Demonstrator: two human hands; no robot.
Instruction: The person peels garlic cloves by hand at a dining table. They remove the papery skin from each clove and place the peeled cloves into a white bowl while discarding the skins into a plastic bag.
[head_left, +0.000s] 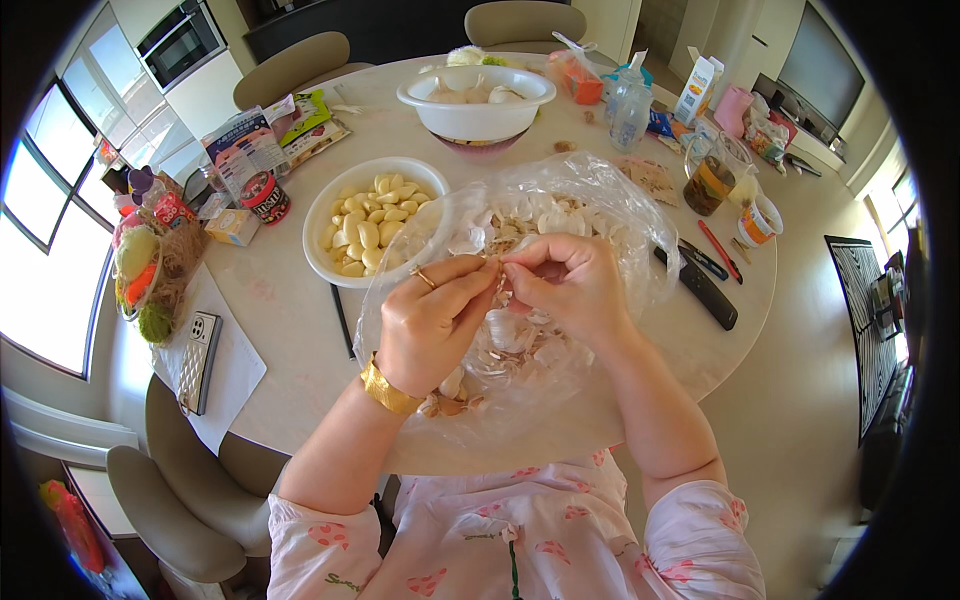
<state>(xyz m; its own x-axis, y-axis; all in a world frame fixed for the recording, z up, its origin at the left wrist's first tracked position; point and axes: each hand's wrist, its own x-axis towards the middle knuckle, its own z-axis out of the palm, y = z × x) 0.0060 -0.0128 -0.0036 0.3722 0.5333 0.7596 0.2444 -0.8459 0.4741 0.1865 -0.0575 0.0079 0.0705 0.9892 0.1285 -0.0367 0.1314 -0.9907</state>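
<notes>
My left hand, with a ring and a gold bracelet, meets my right hand fingertip to fingertip. Both pinch a small piece of garlic, mostly hidden by the fingers. Beneath them a clear plastic bag lies spread out, covered with papery garlic skins. A pale garlic bulb or part of one rests among the skins. Several unpeeled cloves lie below my left wrist. Left of the bag, partly under its edge, stands a white bowl of peeled garlic cloves.
Behind stands a white basin holding garlic bulbs. On the right are a black remote control, a red pen-like object and a glass jug. A phone and a black stick lie left.
</notes>
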